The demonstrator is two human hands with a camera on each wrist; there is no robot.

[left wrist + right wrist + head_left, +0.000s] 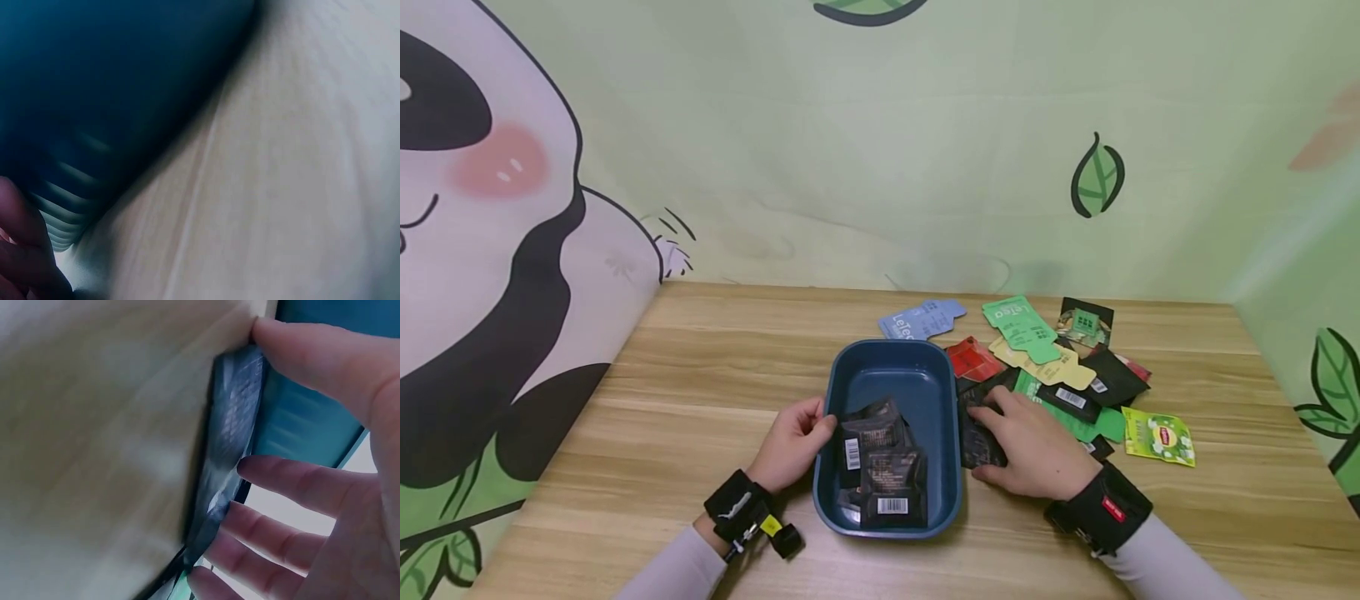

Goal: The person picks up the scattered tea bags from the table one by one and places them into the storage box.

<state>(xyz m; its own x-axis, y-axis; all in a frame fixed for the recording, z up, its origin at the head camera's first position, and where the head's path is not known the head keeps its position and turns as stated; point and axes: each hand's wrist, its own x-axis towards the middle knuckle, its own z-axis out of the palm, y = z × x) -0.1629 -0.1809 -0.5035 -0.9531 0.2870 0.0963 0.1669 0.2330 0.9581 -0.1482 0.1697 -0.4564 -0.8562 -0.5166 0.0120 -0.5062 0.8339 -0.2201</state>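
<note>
By the table's (700, 358) near edge, left hand (793, 442) grips tray (943, 475); right hand (1036, 442) loosely touches packet (977, 440): apparent pickup, needing a pinch.

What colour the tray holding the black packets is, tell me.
The tray is dark blue; the head view shows it best.
</note>
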